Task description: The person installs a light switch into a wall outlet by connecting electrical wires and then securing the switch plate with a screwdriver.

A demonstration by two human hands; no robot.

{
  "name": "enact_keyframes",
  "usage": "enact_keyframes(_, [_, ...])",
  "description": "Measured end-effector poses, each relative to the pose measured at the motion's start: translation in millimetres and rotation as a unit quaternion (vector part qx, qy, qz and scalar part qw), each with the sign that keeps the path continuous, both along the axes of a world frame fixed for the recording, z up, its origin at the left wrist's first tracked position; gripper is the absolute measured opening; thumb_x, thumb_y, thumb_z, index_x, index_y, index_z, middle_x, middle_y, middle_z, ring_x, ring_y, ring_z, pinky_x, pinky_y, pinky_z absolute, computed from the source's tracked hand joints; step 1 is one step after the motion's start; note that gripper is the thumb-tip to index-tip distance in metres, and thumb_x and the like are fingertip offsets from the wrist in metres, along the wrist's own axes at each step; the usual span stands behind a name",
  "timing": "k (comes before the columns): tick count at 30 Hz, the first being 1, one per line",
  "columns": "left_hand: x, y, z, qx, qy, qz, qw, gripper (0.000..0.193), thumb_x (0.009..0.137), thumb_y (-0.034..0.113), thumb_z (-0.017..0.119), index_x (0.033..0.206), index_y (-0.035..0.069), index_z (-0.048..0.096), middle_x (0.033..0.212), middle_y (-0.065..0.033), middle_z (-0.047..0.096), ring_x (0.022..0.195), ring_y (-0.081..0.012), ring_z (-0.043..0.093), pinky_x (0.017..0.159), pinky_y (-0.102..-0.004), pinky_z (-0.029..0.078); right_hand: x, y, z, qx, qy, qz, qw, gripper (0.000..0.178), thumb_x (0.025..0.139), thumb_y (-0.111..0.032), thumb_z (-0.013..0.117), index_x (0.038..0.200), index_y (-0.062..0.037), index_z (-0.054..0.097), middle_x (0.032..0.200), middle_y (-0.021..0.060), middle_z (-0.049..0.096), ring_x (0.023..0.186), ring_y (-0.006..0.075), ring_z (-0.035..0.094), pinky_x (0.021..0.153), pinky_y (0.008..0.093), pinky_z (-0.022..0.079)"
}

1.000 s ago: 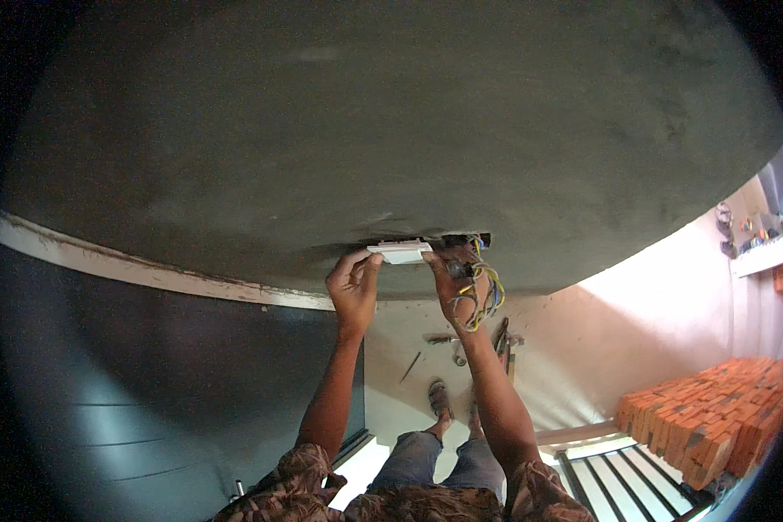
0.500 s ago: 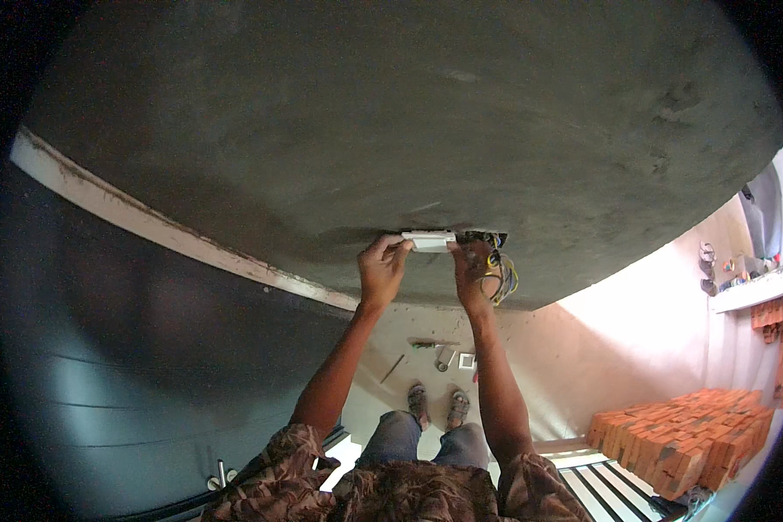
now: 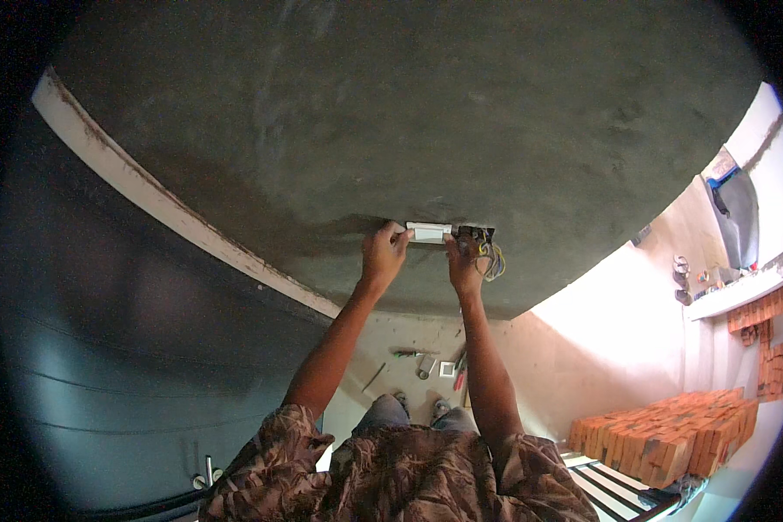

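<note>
A white rectangular electrical plate [image 3: 429,232], like a switch or socket cover, is at the grey plastered wall [image 3: 391,130]. My left hand [image 3: 383,255] pinches its left end, fingers closed at the edge. At the other end my right hand [image 3: 465,264] grips the plate's right edge, its fingers partly hidden. Just right of the plate is an open dark wall box. Loose yellow and dark wires [image 3: 493,261] hang out of it in loops beside my right hand. Whether the plate sits flush on the wall I cannot tell.
On the floor below lie a white square frame [image 3: 446,369], a roll of tape [image 3: 424,373], a red-handled tool [image 3: 460,379] and a thin rod [image 3: 374,376]. A dark door [image 3: 148,322] stands to the left. Stacked orange bricks [image 3: 665,431] are at the right.
My view has shifted, with my body nearer the wall. Both hands stay on the plate's ends; the right hand has moved slightly, and the wires hang closer to it.
</note>
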State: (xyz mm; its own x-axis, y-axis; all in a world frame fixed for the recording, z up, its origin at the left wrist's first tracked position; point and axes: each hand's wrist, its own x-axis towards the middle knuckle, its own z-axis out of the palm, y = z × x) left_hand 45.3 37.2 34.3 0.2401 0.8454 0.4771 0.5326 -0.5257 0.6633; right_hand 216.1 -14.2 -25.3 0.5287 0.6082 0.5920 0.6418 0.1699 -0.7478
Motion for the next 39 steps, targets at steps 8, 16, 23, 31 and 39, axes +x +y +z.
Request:
enact_keyframes(8, [7, -6, -15, 0.012, -0.049, 0.042, 0.998, 0.028, 0.088, 0.025, 0.069, 0.079, -0.001, 0.063, 0.068, -0.0125, 0.064, 0.059, -0.0220, 0.062, 0.057, -0.0368, 0.047, -6, 2, -10, -0.059, 0.196, 0.062, 0.977, 0.026, 0.085, -0.025, 0.072, 0.082, -0.0010, 0.064, 0.072, 0.0056, 0.065, 0.061, 0.0145, 0.061, 0.054, 0.0319, 0.049])
enact_keyframes(16, [35, -13, 9, -0.090, -0.097, 0.113, 0.985, 0.050, 0.081, 0.044, 0.074, 0.084, -0.004, 0.064, 0.073, -0.0169, 0.066, 0.072, -0.0303, 0.067, 0.067, -0.0413, 0.050, 4, 11, 2, -0.046, 0.203, 0.042, 0.977, 0.028, 0.083, -0.028, 0.075, 0.090, -0.0027, 0.065, 0.077, 0.0059, 0.066, 0.070, 0.0196, 0.063, 0.063, 0.0359, 0.049])
enact_keyframes(23, [41, -24, 2, -0.090, -0.102, 0.167, 0.977, 0.051, 0.080, 0.048, 0.074, 0.082, -0.002, 0.062, 0.075, -0.0162, 0.067, 0.072, -0.0304, 0.067, 0.066, -0.0424, 0.050, -4, -12, 20, -0.039, 0.215, 0.092, 0.972, 0.040, 0.086, -0.038, 0.071, 0.097, -0.0009, 0.064, 0.083, 0.0068, 0.067, 0.075, 0.0138, 0.063, 0.068, 0.0320, 0.050])
enact_keyframes(31, [48, -18, -16, -0.089, -0.163, 0.140, 0.973, 0.055, 0.078, 0.053, 0.074, 0.075, 0.000, 0.060, 0.069, -0.0127, 0.064, 0.065, -0.0256, 0.064, 0.062, -0.0412, 0.050, 6, -2, 19, -0.012, 0.326, 0.133, 0.936, 0.031, 0.085, -0.031, 0.075, 0.090, -0.0026, 0.065, 0.079, 0.0069, 0.065, 0.074, 0.0176, 0.064, 0.065, 0.0337, 0.052])
enact_keyframes(39, [43, -16, -5, -0.405, -0.391, 0.061, 0.825, 0.046, 0.078, 0.045, 0.079, 0.079, 0.001, 0.063, 0.071, -0.0060, 0.064, 0.064, -0.0133, 0.062, 0.053, -0.0240, 0.048, -23, 1, 22, 0.012, 0.277, 0.057, 0.959, 0.038, 0.085, -0.030, 0.074, 0.104, -0.0008, 0.060, 0.095, 0.0070, 0.065, 0.084, 0.0169, 0.060, 0.073, 0.0347, 0.050])
